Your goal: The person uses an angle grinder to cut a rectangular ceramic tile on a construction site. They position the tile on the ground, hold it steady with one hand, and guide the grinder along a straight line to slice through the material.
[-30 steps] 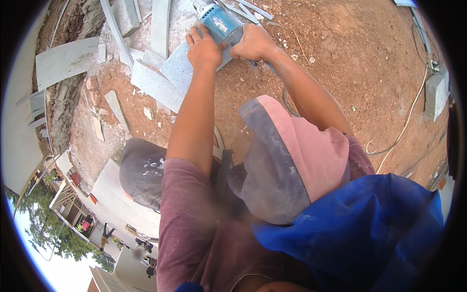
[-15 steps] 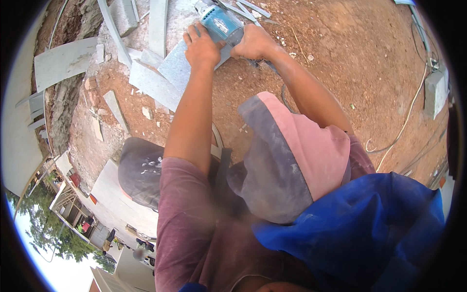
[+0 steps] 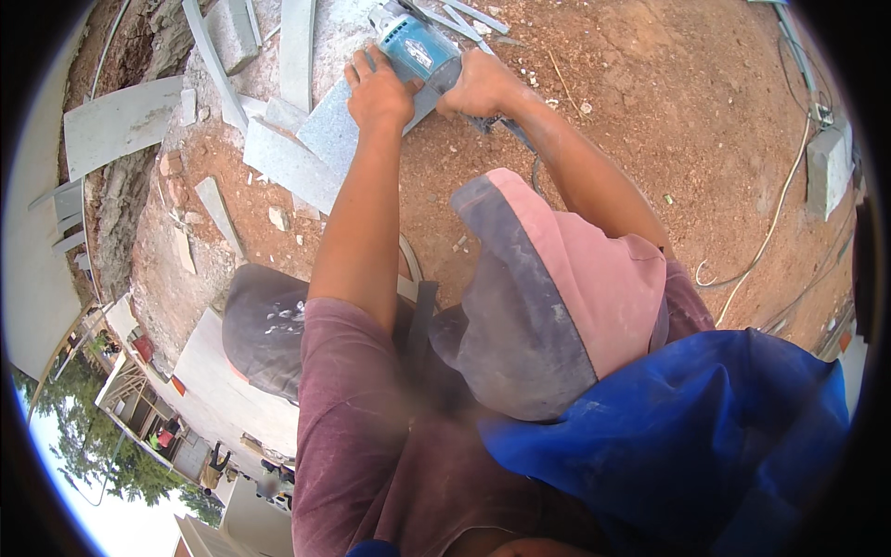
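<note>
My right hand [image 3: 483, 85] is wrapped around the rear of a teal power tool with a silver head, which looks like an angle grinder [image 3: 419, 48]. The grinder's front end reaches the upper edge of the view, and its disc cannot be made out. Beside it, my left hand [image 3: 379, 97] lies with fingers spread on a grey stone tile [image 3: 329, 128], close against the grinder's body. A second grey slab [image 3: 290, 165] lies nearer to me, next to that tile. From below my right hand a dark power cord [image 3: 520, 132] trails off.
Long cut strips [image 3: 297, 56] and a grey block [image 3: 232, 35] lie at the upper left. A pale curved-looking panel [image 3: 121, 125] is farther left. Reddish dirt [image 3: 640, 111] with stone chips spreads rightward. A white cable [image 3: 780, 218] runs near a concrete block [image 3: 829, 172].
The view has shifted very slightly. Both hands keep their places on the grinder and the tile, with hardly any visible movement.
</note>
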Demonstrator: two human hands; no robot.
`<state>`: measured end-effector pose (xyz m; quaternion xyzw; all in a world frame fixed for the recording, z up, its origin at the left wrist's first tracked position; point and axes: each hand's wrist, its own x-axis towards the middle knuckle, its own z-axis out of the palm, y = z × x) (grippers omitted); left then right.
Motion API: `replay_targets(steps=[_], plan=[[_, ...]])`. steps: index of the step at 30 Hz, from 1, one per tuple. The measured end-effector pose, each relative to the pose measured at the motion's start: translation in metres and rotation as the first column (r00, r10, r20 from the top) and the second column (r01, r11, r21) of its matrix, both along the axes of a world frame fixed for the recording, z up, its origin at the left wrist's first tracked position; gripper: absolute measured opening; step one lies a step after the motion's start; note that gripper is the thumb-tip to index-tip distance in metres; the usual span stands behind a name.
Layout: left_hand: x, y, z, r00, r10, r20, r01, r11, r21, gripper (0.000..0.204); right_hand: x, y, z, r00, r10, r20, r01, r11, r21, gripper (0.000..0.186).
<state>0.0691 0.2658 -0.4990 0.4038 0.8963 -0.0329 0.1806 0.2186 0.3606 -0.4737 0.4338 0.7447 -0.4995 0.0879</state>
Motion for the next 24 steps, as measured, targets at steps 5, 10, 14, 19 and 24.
replay_targets(steps=[5, 10, 14, 19, 24], plan=[[-0.0014, 0.0013, -0.0012, 0.999, 0.020, 0.026, -0.019, 1.000, -0.016, 0.103, -0.0023, 0.0008, 0.0033, 1.000, 0.003, 0.028, -0.004, 1.000, 0.002, 0.037], [0.0004, 0.0022, -0.0003, 1.000, 0.015, 0.020, -0.015, 1.000, -0.013, 0.103, 0.0012, -0.0017, 0.0011, 1.000, -0.014, -0.014, 0.013, 1.000, -0.023, 0.036], [0.0004, 0.0009, 0.0008, 1.000, 0.018, 0.011, -0.018, 1.000, -0.022, 0.103, 0.0047, -0.0059, 0.0032, 0.998, -0.034, -0.049, 0.033, 0.999, -0.030, 0.035], [0.0000, -0.0002, 0.0000, 1.000, 0.016, 0.007, -0.015, 1.000, -0.020, 0.102, 0.0056, -0.0070, 0.0057, 0.998, -0.040, -0.043, 0.039, 0.999, -0.032, 0.034], [0.0008, 0.0012, 0.0020, 1.000, 0.015, 0.006, -0.015, 1.000, -0.027, 0.102, 0.0016, -0.0015, 0.0047, 1.000, 0.005, 0.020, -0.004, 0.999, -0.035, 0.036]])
